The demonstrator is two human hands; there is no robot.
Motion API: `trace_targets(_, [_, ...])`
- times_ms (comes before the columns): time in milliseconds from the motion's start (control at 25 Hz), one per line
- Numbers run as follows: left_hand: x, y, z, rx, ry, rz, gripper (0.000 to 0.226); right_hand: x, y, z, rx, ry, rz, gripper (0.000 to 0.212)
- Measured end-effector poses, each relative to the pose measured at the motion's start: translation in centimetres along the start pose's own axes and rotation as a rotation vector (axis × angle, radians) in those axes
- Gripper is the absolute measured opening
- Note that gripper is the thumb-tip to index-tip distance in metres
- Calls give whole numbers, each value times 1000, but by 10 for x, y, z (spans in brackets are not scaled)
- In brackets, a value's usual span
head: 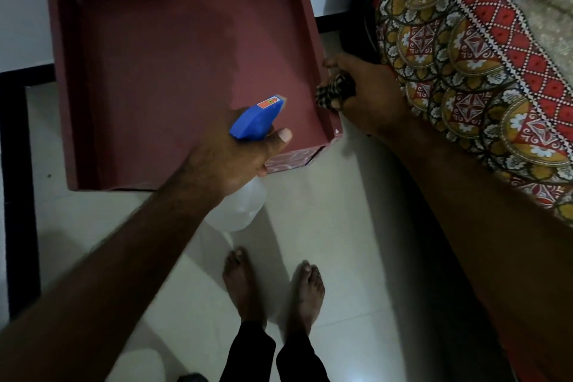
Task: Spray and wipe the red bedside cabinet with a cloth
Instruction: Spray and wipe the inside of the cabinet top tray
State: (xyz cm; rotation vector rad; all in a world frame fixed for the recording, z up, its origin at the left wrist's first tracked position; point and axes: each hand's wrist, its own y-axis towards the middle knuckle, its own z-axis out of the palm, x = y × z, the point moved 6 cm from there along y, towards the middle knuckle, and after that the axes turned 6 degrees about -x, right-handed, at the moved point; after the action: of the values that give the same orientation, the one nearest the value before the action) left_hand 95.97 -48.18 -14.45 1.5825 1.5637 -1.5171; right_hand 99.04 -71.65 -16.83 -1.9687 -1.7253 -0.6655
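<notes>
The red bedside cabinet (161, 65) stands against the white wall, seen from above, its top recessed inside a raised rim. My left hand (229, 158) grips a spray bottle (257, 118) with a blue trigger head and a clear body, held over the cabinet's front right corner with the nozzle pointing across the top. My right hand (362, 87) holds a bunched dark checked cloth (335, 93) at the cabinet's right rim.
A bed with a red and yellow patterned cover (480, 71) runs along the right, close to the cabinet. My bare feet (273, 285) stand on pale floor tiles in front of it. A black strip borders the floor at the left.
</notes>
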Motion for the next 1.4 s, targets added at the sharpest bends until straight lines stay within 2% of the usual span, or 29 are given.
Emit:
trace_targets(120, [1, -5, 3, -10, -25, 15, 30, -1, -25, -1, -2, 0, -7, 57])
trace_targets(240, [3, -10, 3, -6, -44, 19, 29, -1, -50, -2, 32, -26, -25, 58])
trace_targets(400, [6, -16, 0, -38, -12, -6, 34, 9, -26, -3, 40, -68, -45, 62])
trace_targets(520, [7, -19, -1, -52, 3, -33, 24, 8, -24, -2, 15, -63, -15, 61])
trace_targets(720, [9, -30, -7, -54, 67, -47, 39, -3, -59, 0, 46, -28, 1, 64])
trace_targets(920, [12, -33, -8, -51, 111, -74, 49, 2, -36, 0, 30, -83, -1, 69])
trace_targets(1080, [16, -35, -7, -77, 71, -89, 39, -6, -58, 0, -5, -38, 45, 66])
trace_targets(1240, [15, -35, -3, -51, 91, -78, 46, -1, -48, -3, 8, -47, 17, 66])
trace_targets(1400, [15, -37, -2, -76, 56, -68, 39, 0, -56, -3, -15, -50, 22, 57])
